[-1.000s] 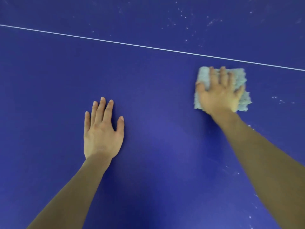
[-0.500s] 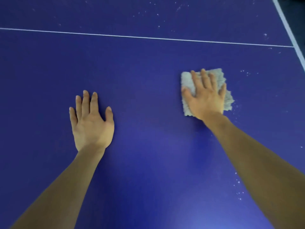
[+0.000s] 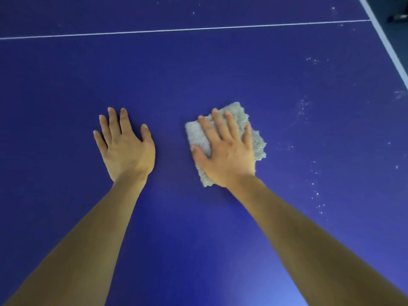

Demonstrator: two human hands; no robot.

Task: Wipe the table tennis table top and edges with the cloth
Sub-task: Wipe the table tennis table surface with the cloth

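where the right hand (image 3: 225, 155) presses, most of the cloth (image 3: 257, 143) hidden

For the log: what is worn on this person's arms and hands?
Nothing shows. The left hand and right hand are bare, without gloves, rings or wristbands, and both forearms are uncovered to the frame's bottom edge; no sleeve is in view.

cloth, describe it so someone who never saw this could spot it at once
On the blue table tennis table, look below the thin white line to the two flat hands. The cloth is the pale grey, fluffy folded pad under the right hand; the left hand beside it lies on bare blue surface.
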